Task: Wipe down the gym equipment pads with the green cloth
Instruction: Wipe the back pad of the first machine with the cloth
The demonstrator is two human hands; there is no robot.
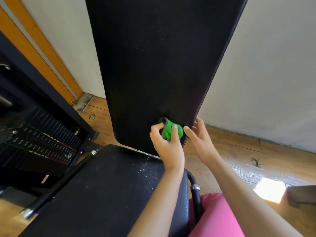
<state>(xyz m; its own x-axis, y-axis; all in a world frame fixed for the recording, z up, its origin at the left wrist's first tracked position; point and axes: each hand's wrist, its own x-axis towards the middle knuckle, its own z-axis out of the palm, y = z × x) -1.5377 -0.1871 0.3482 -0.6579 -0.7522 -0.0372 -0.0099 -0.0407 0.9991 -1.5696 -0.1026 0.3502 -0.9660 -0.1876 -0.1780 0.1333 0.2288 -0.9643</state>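
A tall black back pad (160, 65) stands upright in the middle of the view. Below it lies the black seat pad (106, 189), with pale specks near its far edge. My left hand (165, 144) grips a bunched green cloth (171, 132) and holds it against the lower right part of the back pad. My right hand (199, 135) is beside it with relaxed, nearly straight fingers, its fingertips at the back pad's right edge.
A weight stack (39, 142) in a black frame stands at the left. Black handle bars with chrome ends run beside the seat, one on the left (58, 183) and one on the right (195, 190). Wooden floor (256, 159) and a white wall (273, 74) lie to the right.
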